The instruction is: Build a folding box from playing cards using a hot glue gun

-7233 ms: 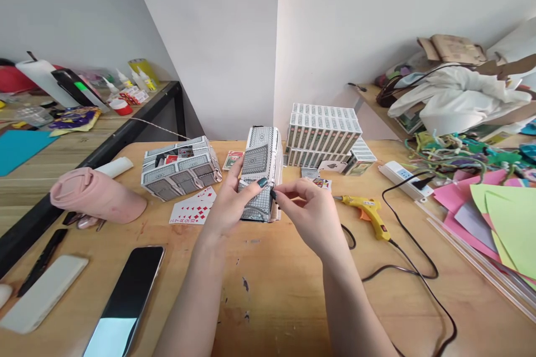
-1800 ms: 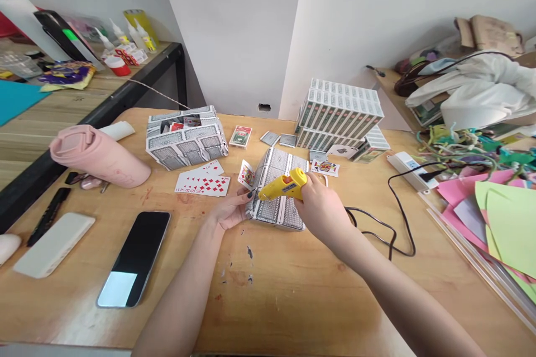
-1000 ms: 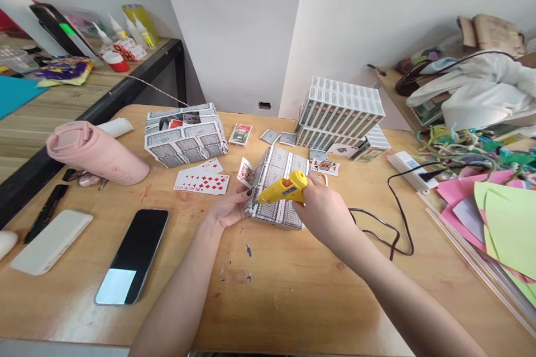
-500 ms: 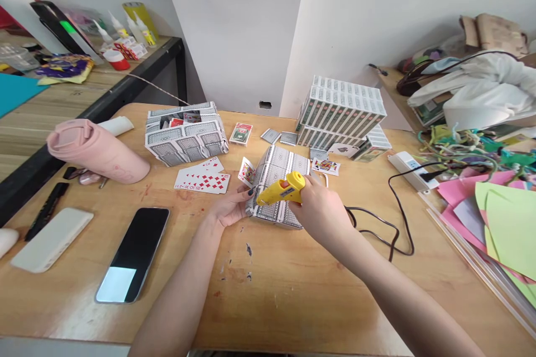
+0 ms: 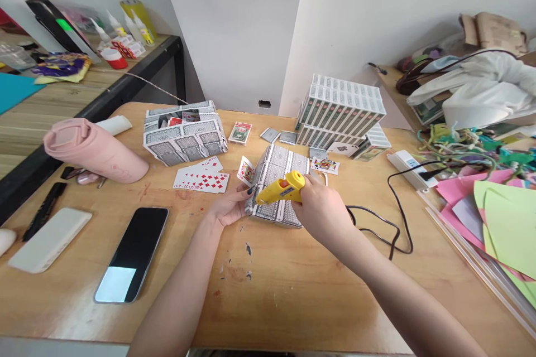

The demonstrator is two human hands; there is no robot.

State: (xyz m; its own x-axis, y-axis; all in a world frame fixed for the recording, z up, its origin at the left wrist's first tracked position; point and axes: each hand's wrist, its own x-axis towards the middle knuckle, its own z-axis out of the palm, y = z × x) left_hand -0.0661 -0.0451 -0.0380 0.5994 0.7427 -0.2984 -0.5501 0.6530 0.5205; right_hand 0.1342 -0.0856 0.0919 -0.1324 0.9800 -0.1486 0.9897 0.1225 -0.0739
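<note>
A box made of playing cards [image 5: 272, 164], grey patterned backs outward, rests on the table in front of me. My left hand [image 5: 231, 206] grips its near left corner, the thumb on the top edge and the other fingers partly hidden below. A yellow glue gun [image 5: 281, 188] is in the grasp of my right hand [image 5: 324, 206]; its nozzle points left, at the box's left edge close to my left thumb. Just behind that edge stands a face card [image 5: 245, 170]. Another face card [image 5: 325, 165] lies to the right of the box.
Behind to the left sits a second card box [image 5: 184, 136] with loose cards inside. Stacked card packs [image 5: 341, 111] stand at the back right. A black cord [image 5: 393, 228] loops on the right near a power strip [image 5: 412, 170]. At left are a pink tumbler [image 5: 96, 153] and a phone [image 5: 132, 256].
Almost nothing differs. The view has shifted very slightly, while both hands, the glue gun and the box keep their places.
</note>
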